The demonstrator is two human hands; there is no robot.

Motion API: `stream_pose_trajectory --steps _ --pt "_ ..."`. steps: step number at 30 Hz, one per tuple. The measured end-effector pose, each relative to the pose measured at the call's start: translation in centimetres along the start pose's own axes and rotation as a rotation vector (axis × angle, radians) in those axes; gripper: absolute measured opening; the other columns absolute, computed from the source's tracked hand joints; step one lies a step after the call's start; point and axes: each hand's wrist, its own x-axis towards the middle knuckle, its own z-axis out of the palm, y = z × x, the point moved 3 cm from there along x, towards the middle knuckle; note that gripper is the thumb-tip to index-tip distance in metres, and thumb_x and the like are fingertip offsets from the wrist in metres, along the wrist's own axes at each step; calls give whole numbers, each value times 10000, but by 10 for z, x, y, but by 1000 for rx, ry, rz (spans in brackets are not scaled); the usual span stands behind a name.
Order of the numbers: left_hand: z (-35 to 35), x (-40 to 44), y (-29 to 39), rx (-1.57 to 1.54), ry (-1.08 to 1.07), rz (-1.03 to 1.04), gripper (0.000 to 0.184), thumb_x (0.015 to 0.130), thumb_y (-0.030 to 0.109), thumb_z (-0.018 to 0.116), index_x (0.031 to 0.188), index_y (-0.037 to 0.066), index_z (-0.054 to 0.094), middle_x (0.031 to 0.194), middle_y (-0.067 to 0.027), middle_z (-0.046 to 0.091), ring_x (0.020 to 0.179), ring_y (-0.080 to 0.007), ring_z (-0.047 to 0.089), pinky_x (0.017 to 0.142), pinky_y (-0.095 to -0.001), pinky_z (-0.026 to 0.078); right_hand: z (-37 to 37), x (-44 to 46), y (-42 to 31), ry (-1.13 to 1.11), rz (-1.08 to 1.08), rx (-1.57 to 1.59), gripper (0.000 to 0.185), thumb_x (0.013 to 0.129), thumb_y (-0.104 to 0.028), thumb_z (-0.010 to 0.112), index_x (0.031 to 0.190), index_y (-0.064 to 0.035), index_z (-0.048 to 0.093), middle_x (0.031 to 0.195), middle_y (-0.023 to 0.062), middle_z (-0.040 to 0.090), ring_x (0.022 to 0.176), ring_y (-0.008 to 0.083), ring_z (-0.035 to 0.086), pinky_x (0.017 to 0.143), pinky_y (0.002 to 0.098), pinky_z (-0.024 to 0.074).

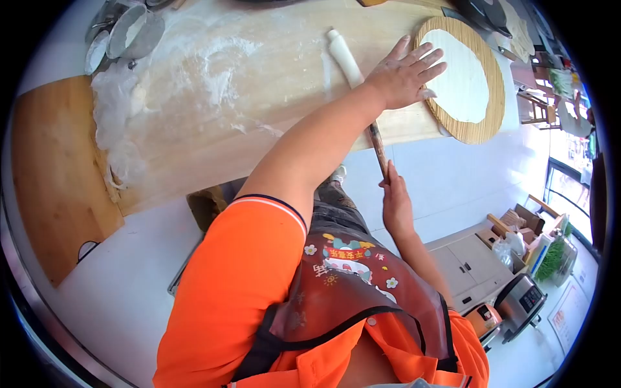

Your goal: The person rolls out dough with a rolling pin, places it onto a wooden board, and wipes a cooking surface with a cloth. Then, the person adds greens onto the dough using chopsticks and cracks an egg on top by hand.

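Note:
My left hand [406, 76] reaches across to the right, palm down and fingers spread, over the near left edge of a flat white dough sheet [462, 84]. Whether the fingertips press on the sheet is hard to tell. The sheet lies on an oval slatted reed mat [493, 97] at the table's right end. My right hand [396, 200] is closed round the dark lower end of a long rolling pin [380, 152]. Its far part is covered with a thick white layer [346, 58] that looks like wrapped dough. The left wrist crosses over the pin and hides its middle.
Flour [220, 77] is scattered over the wooden table [278, 90]. A crumpled plastic sheet [116, 129] and a metal sieve [136, 32] lie at the left. A dark pan [482, 13] sits behind the mat. Cabinets [466, 268] and a cooker [521, 301] stand at right.

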Motion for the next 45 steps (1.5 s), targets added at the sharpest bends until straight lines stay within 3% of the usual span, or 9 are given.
stream_pose_trajectory --steps 6,7,12,15,18,23,30,38,45 --pt "-87 -131 -43 371 -258 -364 539 973 434 546 1398 102 544 1562 -51 425 1504 -297 242 1184 -601 161 78 -3 -27 -221 -90 308 683 954 53 475 1580 -82 239 1140 154 585 940 282 598 858 374 520" --pt "-109 -155 -51 393 -168 -427 474 972 370 559 1351 84 564 1460 -94 530 1367 -346 451 1103 -584 339 85 3 -44 -276 -79 420 661 959 36 478 1569 -56 241 1164 187 574 979 325 594 875 402 511" --pt "-147 -214 -82 -1007 457 -1612 362 1008 209 556 1225 -80 558 1151 -211 656 871 -318 707 759 -409 596 83 45 -75 -10 -401 210 594 935 54 481 1506 -55 357 1104 217 571 844 403 616 735 436 538" --pt "-148 -210 -81 -1027 149 -1615 362 1025 214 542 1170 -117 554 1072 -210 660 846 -291 710 792 -384 610 26 92 -50 -35 -256 -272 501 914 13 504 1407 -76 506 1078 177 596 916 378 625 745 441 537" --pt "-148 -177 -109 -1181 489 -1515 342 1026 205 530 1178 -101 547 1033 -204 667 849 -287 717 780 -377 621 -26 124 -28 136 -515 -480 514 846 16 546 1346 -86 605 1072 113 617 957 302 611 835 398 514" --pt "-88 -130 -88 290 -230 -266 477 995 244 561 1410 25 470 1509 -213 444 1446 -330 383 1200 -510 271 -30 121 -25 44 -596 -490 587 827 40 540 1392 -116 581 1082 104 612 953 291 603 825 389 516" --pt "-166 -240 -28 45 -550 -334 673 901 232 675 1504 90 412 1595 -140 338 1498 -319 272 1218 -523 203 -16 42 -25 -231 -412 -263 669 826 76 519 1433 -204 546 1126 112 606 931 309 650 741 409 564" --pt "-78 -100 -147 434 -154 -433 570 1007 388 511 1509 136 415 1616 -87 328 1503 -286 268 1209 -564 181 -19 111 -33 -68 -362 -452 593 888 16 510 1459 -140 489 1083 136 634 862 329 678 709 402 574" --pt "-131 -196 -42 126 -462 -323 607 976 300 543 1534 121 386 1618 -113 323 1522 -293 235 1229 -547 123 56 -3 -37 -301 -149 277 566 959 -6 539 1503 -50 389 1083 222 609 987 406 626 878 445 514"
